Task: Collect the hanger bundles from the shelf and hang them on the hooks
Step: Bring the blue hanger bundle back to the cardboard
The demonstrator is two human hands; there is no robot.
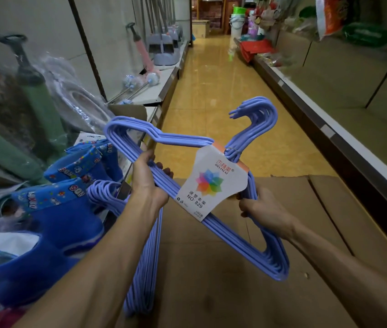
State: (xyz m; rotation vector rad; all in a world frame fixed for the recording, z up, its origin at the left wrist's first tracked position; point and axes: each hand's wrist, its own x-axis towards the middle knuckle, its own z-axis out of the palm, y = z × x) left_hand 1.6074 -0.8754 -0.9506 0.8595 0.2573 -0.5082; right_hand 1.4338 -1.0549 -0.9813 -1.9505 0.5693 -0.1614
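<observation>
A bundle of periwinkle-blue plastic-coated wire hangers (225, 230), bound at the neck by a white card label printed with a rainbow flower and "NO. 829", is held tilted above the brown cardboard box (247, 292), hooks pointing up and away. A second bundle of the same blue hangers (145, 268) hangs down at the box's left edge, hooks uppermost.

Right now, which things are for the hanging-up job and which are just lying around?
For the job: held hanger bundle, second hanger bundle, left hand, right hand.

Just lying about: blue boots, cardboard box, pump, brushes.
</observation>
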